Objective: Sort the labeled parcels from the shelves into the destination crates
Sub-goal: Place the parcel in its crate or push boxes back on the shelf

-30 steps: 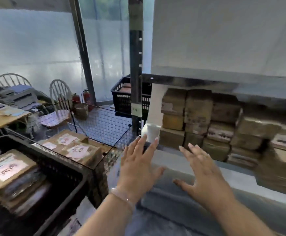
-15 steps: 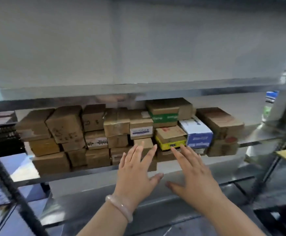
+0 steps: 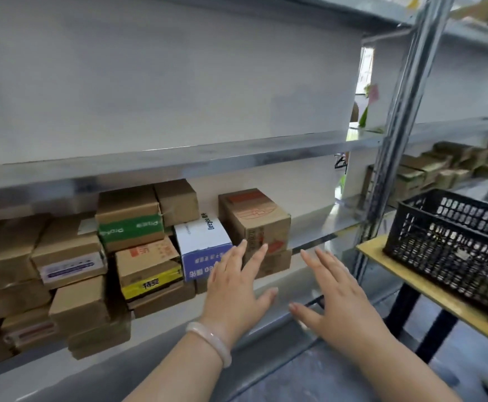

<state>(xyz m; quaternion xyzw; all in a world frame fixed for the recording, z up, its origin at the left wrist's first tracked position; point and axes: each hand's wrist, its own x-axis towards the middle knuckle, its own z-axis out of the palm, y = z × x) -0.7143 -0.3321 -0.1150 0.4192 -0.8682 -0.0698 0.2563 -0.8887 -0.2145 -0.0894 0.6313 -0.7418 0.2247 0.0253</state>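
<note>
A: Starting at the left, what is sitting along the shelf?

B: Brown cardboard parcels are crowding it in stacked rows, reaching right up to the front edge. Among them a box with green tape is lying on top of one with a yellow band, and just beside those a blue and white box is leaning on its neighbours.

A: And the last one in the row?

B: A tall brown box with red print is standing at the right end of the pile, on top of another carton. Past it the shelf is running bare to the metal upright, so there is open room there.

A: What are the hands doing?

B: The left hand, a pale bangle on its wrist, is hovering with fingers spread flat in front of the blue and white box and the tall brown one, gripping nothing. The right hand is hanging just beside it, also splayed wide and empty, before the bare stretch of shelf edge.

A: And farther right?

B: A black plastic crate is resting on a yellow-topped surface with dark legs, well apart from the hands. Behind it, more brown parcels are filling a second shelving bay. Grey floor is showing below.
</note>
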